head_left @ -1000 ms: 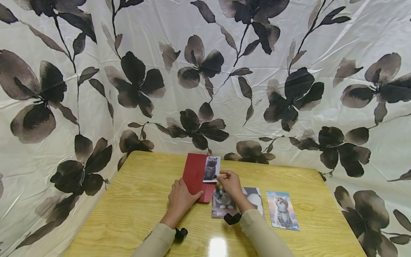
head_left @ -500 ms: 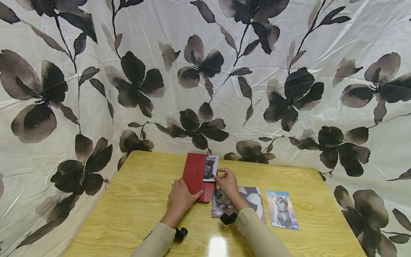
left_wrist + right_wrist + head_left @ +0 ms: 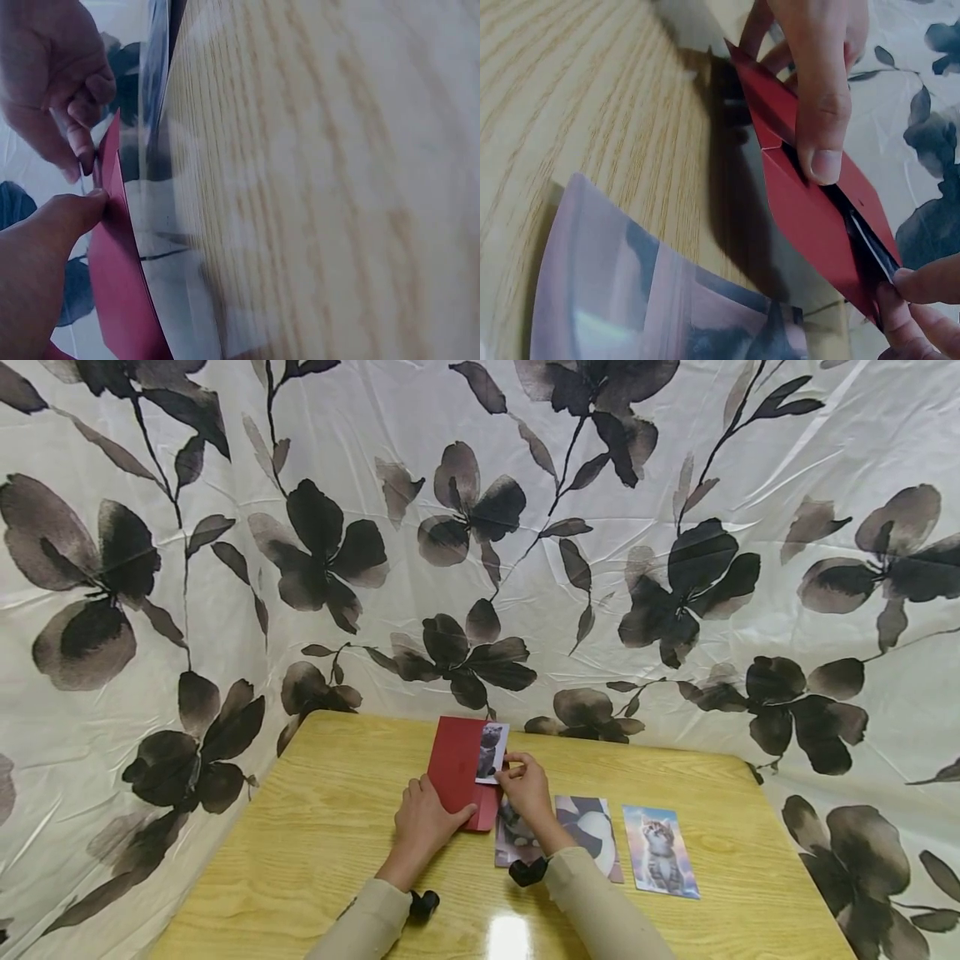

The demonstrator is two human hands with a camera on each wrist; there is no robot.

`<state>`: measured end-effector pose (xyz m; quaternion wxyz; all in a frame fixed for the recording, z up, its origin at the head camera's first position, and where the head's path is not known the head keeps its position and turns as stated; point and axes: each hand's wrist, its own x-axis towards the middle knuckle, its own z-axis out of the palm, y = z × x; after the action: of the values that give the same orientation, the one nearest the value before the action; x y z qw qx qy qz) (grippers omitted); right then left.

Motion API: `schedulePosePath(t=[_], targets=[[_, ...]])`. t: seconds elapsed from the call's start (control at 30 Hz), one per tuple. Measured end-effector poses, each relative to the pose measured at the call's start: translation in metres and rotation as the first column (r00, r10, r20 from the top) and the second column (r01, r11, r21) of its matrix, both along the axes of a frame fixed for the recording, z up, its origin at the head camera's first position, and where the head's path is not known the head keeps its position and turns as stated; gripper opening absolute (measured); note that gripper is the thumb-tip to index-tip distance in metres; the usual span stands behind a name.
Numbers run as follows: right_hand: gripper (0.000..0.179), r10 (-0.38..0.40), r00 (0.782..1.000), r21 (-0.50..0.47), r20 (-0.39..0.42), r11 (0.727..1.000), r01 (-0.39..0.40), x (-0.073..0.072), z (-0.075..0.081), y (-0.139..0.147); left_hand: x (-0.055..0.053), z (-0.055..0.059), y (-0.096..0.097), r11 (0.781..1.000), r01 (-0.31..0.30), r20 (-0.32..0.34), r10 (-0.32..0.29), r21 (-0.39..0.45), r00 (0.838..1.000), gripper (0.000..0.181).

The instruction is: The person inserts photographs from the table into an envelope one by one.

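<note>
One wide yellow desk (image 3: 300, 860) has a red envelope (image 3: 453, 756) held over it, the left hand (image 3: 422, 822) clamping it between fingers and thumb. On the right lies a kitten picture (image 3: 660, 850). Fingers of the right hand (image 3: 527, 787) pinch a small gray cat card (image 3: 491, 752) at the envelope's open side.

Free tabletop (image 3: 315, 827) left of envelope (image 3: 453, 760), pictures (image 3: 660, 852) rightward

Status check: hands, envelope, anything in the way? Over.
Left hand grips red envelope; right hand pinches gray-cat photo. Photo's edge inside envelope's mouth. Left thumb at the opening; no other obstruction seen.
</note>
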<state>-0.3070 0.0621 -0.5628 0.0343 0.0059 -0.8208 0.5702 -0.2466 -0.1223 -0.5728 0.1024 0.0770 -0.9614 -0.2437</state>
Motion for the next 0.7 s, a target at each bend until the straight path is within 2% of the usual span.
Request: schedulePosePath(t=[0.47,0.6,0.7], targets=[[0.032,-0.018,0.999,0.057,0.039,0.998,0.016,0.0013,-0.0013,-0.0041,0.0000,-0.0015,-0.0005,1.000,0.002,0.008,-0.002,0.007,1.000,0.112],[0.032,-0.022,1.000,0.089,0.018,0.996,0.020,-0.0002,-0.0017,-0.0054,-0.0018,-0.0015,-0.0007,1.000,0.006,-0.014,-0.006,0.012,1.000,0.111],[0.033,-0.016,1.000,0.095,0.007,0.995,0.015,-0.0011,-0.0034,-0.0063,-0.0012,-0.0023,-0.0006,1.000,0.005,-0.006,-0.005,0.010,1.000,0.111]])
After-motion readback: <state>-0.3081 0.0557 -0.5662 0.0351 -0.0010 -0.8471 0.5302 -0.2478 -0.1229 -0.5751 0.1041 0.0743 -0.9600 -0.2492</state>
